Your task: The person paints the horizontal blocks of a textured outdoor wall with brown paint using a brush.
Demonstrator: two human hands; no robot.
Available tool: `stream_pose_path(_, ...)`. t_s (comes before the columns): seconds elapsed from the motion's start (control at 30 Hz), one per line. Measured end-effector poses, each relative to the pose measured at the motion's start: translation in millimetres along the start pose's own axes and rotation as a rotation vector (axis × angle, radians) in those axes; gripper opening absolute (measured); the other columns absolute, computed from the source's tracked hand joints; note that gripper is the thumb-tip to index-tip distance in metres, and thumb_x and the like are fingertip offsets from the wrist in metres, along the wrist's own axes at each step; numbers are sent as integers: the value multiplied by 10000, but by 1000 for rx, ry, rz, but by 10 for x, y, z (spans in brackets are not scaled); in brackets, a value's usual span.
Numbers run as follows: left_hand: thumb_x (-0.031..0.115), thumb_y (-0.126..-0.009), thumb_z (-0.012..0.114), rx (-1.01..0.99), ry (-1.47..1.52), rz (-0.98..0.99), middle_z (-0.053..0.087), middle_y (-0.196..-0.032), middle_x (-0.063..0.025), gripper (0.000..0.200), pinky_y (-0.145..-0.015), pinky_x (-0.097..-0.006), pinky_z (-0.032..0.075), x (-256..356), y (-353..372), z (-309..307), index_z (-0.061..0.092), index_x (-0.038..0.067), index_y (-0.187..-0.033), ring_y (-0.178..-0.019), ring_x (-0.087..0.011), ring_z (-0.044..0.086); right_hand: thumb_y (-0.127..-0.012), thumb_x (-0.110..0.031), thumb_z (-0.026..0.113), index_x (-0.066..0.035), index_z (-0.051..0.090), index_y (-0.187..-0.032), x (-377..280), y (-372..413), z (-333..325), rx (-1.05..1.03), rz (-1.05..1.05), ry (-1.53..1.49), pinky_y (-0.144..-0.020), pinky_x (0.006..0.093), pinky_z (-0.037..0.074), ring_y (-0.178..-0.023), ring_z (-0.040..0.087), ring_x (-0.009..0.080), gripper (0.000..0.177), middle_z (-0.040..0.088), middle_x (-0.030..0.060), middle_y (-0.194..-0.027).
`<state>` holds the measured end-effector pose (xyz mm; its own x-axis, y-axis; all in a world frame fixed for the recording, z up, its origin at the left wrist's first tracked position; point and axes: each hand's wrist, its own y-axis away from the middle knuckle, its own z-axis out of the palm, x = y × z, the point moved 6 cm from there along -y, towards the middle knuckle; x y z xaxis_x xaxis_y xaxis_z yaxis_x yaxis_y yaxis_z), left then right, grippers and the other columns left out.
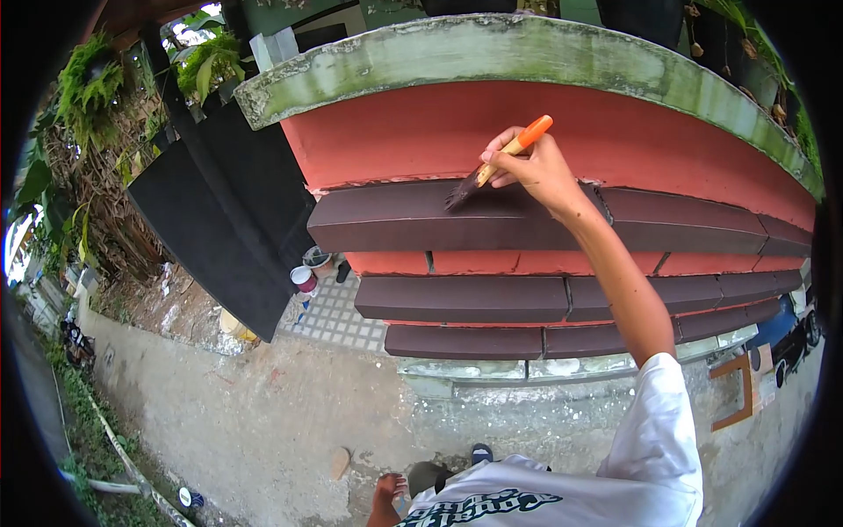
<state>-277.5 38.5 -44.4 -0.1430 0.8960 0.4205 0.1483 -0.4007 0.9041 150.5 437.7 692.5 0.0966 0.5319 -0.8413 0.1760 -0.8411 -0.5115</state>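
My right hand [522, 162] is closed around a paintbrush [487, 171] with an orange-tipped wooden handle. Its dark bristles touch the top of the upper brown ledge [395, 215], below a red wall [395, 132]. My left hand [391, 486] hangs low beside my body, its fingers curled in; whether anything is inside them is hidden.
Two more brown ledges [457, 299] run below, with red strips between. A mossy concrete slab [527, 53] caps the wall. A paint can [303, 279] and a bucket [318, 259] stand on tiles by a black panel [211, 220]. A wooden frame [746, 395] lies right.
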Motion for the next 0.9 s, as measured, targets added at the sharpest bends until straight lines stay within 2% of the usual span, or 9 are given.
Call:
stream_pose_path(0.2,317,-964,502,-64,-10,-62,690,-1113,-54,352,-781,-403,507,177,-218,-238,615,113,-1227,-931,-234,682,-899,-152,671,5,629,-949,74,-84,-158,-15,104,135,-702,276,594,-817,723,176,170,705,113,-868)
stream_pose_path(0.33,302,-970,489,-250,-140,-32,682,-1151,-54,347,-819,-413,508,387,-504,-542,599,111,-1238,-968,-247,681,-906,-155,637,15,611,-990,8,-14,-393,52,206,249,-674,279,598,-809,723,183,191,707,120,-888)
stream_pose_path(0.47,304,-974,477,-163,-131,-112,672,-1213,-61,351,-822,-422,503,793,-675,-915,589,109,-1243,-1020,-277,674,-807,-149,676,23,662,-802,-383,-7,-572,109,233,603,-657,290,589,-764,724,176,172,711,93,-765)
stream_pose_path(0.5,309,-976,468,-264,-189,9,672,-1214,-72,360,-828,-445,500,931,-700,-981,588,102,-1246,-1033,-292,669,-759,-152,686,27,675,-738,-529,-14,-522,134,232,735,-686,320,580,-743,728,214,181,707,117,-718)
stream_pose_path(0.6,318,-974,465,-199,-210,-24,672,-1209,-87,369,-829,-463,497,1234,-946,-1221,588,96,-1243,-1044,-304,664,-756,-163,689,26,690,-768,-639,-116,-303,93,157,1046,-730,362,569,-747,730,271,189,702,157,-718)
stream_pose_path(0.63,320,-970,472,-191,-219,-10,672,-1204,-96,366,-826,-471,496,1341,-971,-1275,591,94,-1233,-1036,-313,666,-762,-176,699,21,695,-806,-605,-135,-212,98,221,1049,-768,414,553,-773,722,345,202,704,199,-745)
stream_pose_path(0.73,306,-968,482,-142,-271,21,678,-1182,-106,349,-825,-471,499,1614,-1033,-1322,596,95,-1220,-1007,-312,676,-775,-187,702,15,699,-830,-524,-202,57,161,107,1255,-770,443,552,-798,713,381,209,712,203,-770)
stream_pose_path(0.77,295,-967,491,-118,-295,53,685,-1166,-117,337,-811,-467,509,1680,-1034,-1324,601,92,-1213,-984,-310,686,-810,-190,674,8,696,-868,-497,-223,163,110,120,1326,-787,471,548,-810,692,420,207,704,222,-794)
stream_pose_path(0.9,299,-967,498,-192,-235,44,689,-1162,-123,335,-793,-461,521,1661,-1101,-1394,603,90,-1208,-986,-307,690,-868,-166,590,-16,690,-931,-309,-304,687,-20,57,1460,-809,517,542,-814,670,447,191,680,244,-791)
